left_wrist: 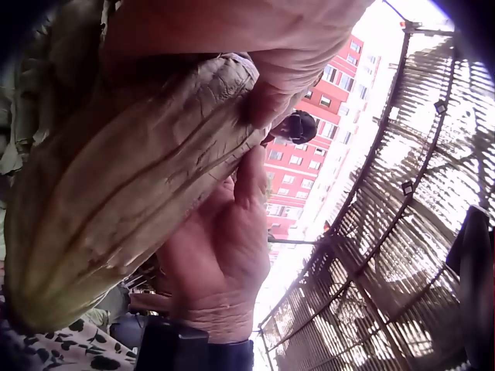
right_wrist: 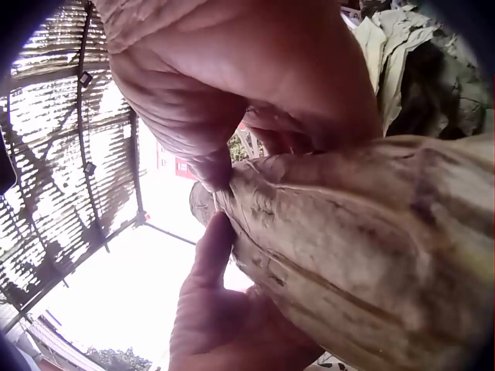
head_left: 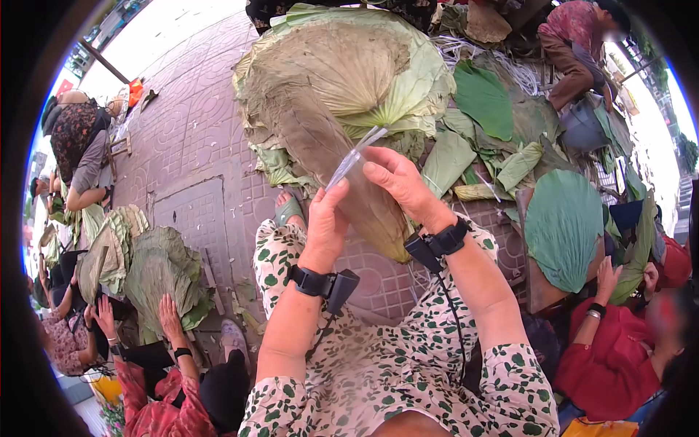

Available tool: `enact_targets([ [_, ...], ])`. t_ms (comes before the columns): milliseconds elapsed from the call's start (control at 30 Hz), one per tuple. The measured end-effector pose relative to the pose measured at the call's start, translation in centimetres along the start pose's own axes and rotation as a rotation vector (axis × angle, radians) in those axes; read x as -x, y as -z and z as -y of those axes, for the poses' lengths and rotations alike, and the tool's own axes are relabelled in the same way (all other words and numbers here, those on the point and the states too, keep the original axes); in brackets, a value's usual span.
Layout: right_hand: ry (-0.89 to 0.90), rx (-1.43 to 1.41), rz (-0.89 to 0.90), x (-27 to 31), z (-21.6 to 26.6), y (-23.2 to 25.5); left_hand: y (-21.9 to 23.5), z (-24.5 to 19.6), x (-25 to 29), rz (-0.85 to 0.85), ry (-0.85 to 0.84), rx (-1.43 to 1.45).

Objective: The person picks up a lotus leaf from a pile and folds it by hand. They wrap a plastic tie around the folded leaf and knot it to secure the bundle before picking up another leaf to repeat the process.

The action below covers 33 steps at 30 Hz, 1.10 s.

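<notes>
A long bundle of folded dried lotus leaf [head_left: 373, 218] slants between my knees, large and brown in both wrist views. Across it runs a clear plastic strip [head_left: 355, 159]. My left hand [head_left: 325, 222] pinches the strip's lower end, thumb uppermost, on the bundle's left side. On the other side, my right hand [head_left: 409, 188] has thumb and forefinger bent in at the strip's upper part. In the right wrist view the two thumbs come close together at the edge of the leaf bundle [right_wrist: 332, 232]. Behind the bundle most fingertips are hidden.
A broad stack of dried leaves [head_left: 349, 65] lies ahead on the paving. To the right are green leaves [head_left: 564, 229], scattered leaf pieces and white strips [head_left: 510, 73]. People sit on both sides, with a leaf pile [head_left: 164, 273] at the left and a bucket [head_left: 582, 125] at the far right.
</notes>
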State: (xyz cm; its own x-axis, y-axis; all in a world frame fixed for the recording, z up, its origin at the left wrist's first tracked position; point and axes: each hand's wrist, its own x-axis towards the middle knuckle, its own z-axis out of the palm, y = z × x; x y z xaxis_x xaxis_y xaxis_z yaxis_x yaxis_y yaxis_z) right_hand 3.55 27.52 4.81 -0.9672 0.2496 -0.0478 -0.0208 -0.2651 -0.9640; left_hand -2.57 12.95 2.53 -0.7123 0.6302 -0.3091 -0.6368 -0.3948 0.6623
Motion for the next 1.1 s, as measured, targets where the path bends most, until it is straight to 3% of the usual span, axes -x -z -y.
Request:
enact_targets([
  [100,0.034,-0.027,-0.022,0.0,0.0,-0.3,-0.1,0.1,-0.2,0.027,0.014,0.01],
  [167,0.067,0.005,-0.042,0.0,-0.4,-0.4,-0.2,0.2,-0.1,-0.066,-0.041,-0.161],
  [200,0.088,0.099,-0.079,0.1,-0.7,-0.5,0.0,0.4,-0.3,-0.065,-0.04,-0.16],
  [267,0.107,0.194,-0.116,0.4,-0.9,-0.8,0.5,0.9,-0.6,-0.221,-0.152,-0.35],
  [400,0.214,0.381,-0.22,0.7,-1.0,-1.3,0.5,1.4,-0.7,-0.226,-0.14,-0.336],
  [500,0.217,0.353,-0.226,0.9,-0.9,-1.2,0.0,1.4,-0.5,-0.174,-0.07,-0.215],
  [567,0.206,0.282,-0.205,1.0,-0.6,-1.2,-0.6,1.2,-0.2,0.034,-0.18,-0.344],
  [633,0.15,0.109,-0.062,1.1,-0.4,-1.3,-1.0,0.5,0.4,0.082,-0.132,-0.344],
  [667,0.167,0.152,-0.057,1.2,-0.4,-1.3,-1.1,0.1,0.7,0.125,-0.088,-0.345],
  [900,0.085,-0.01,-0.142,1.4,0.0,-0.6,-1.7,-0.1,0.9,0.058,0.022,-0.149],
  [1100,0.262,0.46,-0.182,1.6,0.1,-0.3,-1.7,0.3,0.8,0.061,0.089,-0.102],
])
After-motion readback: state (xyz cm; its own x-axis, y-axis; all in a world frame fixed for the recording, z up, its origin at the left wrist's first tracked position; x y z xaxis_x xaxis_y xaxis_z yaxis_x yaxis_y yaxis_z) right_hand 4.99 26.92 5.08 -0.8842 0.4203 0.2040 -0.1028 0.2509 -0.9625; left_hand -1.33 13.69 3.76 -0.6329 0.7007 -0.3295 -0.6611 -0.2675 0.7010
